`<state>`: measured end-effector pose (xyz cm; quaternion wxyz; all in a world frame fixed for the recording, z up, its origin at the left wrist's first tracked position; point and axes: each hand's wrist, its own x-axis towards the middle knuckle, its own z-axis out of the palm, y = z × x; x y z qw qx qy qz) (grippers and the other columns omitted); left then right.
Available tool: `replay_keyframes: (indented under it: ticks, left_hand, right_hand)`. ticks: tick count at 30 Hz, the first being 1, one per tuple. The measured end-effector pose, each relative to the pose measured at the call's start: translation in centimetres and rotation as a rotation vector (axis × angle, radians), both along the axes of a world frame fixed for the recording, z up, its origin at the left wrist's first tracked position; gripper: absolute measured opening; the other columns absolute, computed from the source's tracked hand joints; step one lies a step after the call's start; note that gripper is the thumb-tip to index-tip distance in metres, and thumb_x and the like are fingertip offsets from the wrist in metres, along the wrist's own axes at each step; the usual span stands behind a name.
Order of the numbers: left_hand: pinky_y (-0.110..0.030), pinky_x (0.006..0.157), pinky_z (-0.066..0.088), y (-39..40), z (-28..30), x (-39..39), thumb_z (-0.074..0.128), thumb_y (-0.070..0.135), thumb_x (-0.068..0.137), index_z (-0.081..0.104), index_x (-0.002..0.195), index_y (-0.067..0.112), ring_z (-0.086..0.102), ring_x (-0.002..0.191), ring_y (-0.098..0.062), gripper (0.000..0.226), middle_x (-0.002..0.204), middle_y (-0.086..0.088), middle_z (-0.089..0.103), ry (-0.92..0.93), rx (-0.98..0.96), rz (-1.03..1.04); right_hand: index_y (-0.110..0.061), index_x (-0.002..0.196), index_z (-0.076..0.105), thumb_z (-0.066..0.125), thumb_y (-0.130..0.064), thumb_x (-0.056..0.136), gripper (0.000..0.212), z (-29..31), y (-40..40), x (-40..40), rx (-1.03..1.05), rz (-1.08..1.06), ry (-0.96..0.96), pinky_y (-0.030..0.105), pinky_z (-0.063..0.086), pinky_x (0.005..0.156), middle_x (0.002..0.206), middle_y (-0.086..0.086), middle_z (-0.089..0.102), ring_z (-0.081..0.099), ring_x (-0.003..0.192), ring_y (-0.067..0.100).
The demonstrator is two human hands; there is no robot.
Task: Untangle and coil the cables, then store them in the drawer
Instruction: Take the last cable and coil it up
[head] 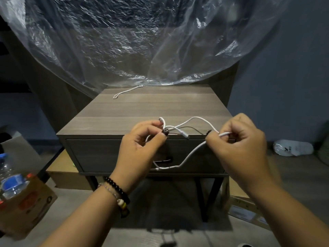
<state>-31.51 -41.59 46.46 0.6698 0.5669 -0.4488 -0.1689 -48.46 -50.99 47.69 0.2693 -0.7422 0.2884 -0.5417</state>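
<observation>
A white cable (193,151) stretches between both hands in front of a wood-grain nightstand (142,107). My left hand (140,148) pinches one part of it near a small loop, at the nightstand's front edge. My right hand (238,139) is closed around another part further right. A white plug end (184,135) sticks out between the hands, and a slack length hangs down across the closed drawer (99,154) to just below its dark handle (163,160). A second thin white cord (124,91) lies looped at the back of the nightstand top.
A crumpled clear plastic sheet (142,41) hangs behind and over the nightstand's back edge. A cardboard box (26,205) with plastic bottles stands at the lower left. A white bag (292,147) lies on the floor at right. Flat cardboard (243,209) lies under the nightstand's right side.
</observation>
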Motion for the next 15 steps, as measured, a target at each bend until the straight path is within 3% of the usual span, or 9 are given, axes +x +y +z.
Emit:
replay_keyframes:
  ticks: [3,5,8,10,12,15]
  left_hand:
    - [-0.023,0.059,0.051,0.6,0.8,0.0,0.061,0.022,0.085,0.061,0.085,0.008,0.065,0.065,-0.014,0.014,0.080,-0.001,0.070,0.212,0.038,-0.075]
    - [-0.017,0.041,0.037,1.2,1.4,0.2,0.052,0.024,0.088,0.062,0.089,0.008,0.047,0.043,-0.009,0.019,0.057,0.001,0.056,0.158,0.054,-0.033]
    - [-0.014,0.042,0.026,2.0,2.1,0.6,0.055,0.026,0.086,0.070,0.089,0.008,0.034,0.045,-0.005,0.023,0.052,0.000,0.046,0.022,0.127,-0.018]
    - [-0.014,0.041,0.023,2.6,2.2,0.9,0.057,0.028,0.081,0.072,0.089,0.006,0.031,0.044,-0.004,0.027,0.048,0.006,0.047,-0.002,0.236,-0.117]
    - [-0.012,0.041,0.024,3.1,2.1,1.1,0.058,0.025,0.082,0.072,0.089,0.004,0.031,0.043,-0.003,0.027,0.047,0.009,0.050,-0.010,0.307,-0.183]
    - [-0.012,0.041,0.023,3.4,1.8,1.5,0.060,0.024,0.083,0.074,0.086,0.007,0.031,0.044,-0.005,0.023,0.052,-0.002,0.050,-0.035,0.311,-0.134]
  right_hand:
    - [-0.015,0.048,0.041,0.072,-0.005,0.066,0.037,-0.6,0.1,0.2,-0.101,-0.058,0.124,0.014,0.035,0.050,0.065,-0.003,0.043,0.043,0.060,0.015]
    - [-0.017,0.049,0.039,0.072,0.000,0.063,0.040,-0.7,0.1,0.2,-0.186,-0.071,0.163,0.013,0.034,0.049,0.066,-0.004,0.042,0.043,0.060,0.016]
    - [-0.015,0.052,0.041,0.070,0.003,0.065,0.037,-0.8,0.2,-0.1,-0.280,-0.016,0.184,0.019,0.042,0.055,0.075,-0.001,0.051,0.055,0.067,0.013]
    - [-0.009,0.052,0.045,0.069,0.001,0.072,0.033,-0.6,0.7,0.0,-0.141,0.120,0.069,0.022,0.052,0.065,0.083,0.000,0.064,0.067,0.079,0.013]
    - [0.000,0.055,0.047,0.066,0.006,0.081,0.033,-0.1,1.6,0.1,0.196,0.347,-0.131,0.030,0.059,0.072,0.080,0.009,0.069,0.072,0.084,0.020]
    - [-0.004,0.058,0.055,0.064,-0.003,0.085,0.029,0.3,2.3,0.1,0.525,0.543,-0.289,0.028,0.058,0.068,0.069,0.011,0.069,0.073,0.076,0.031]
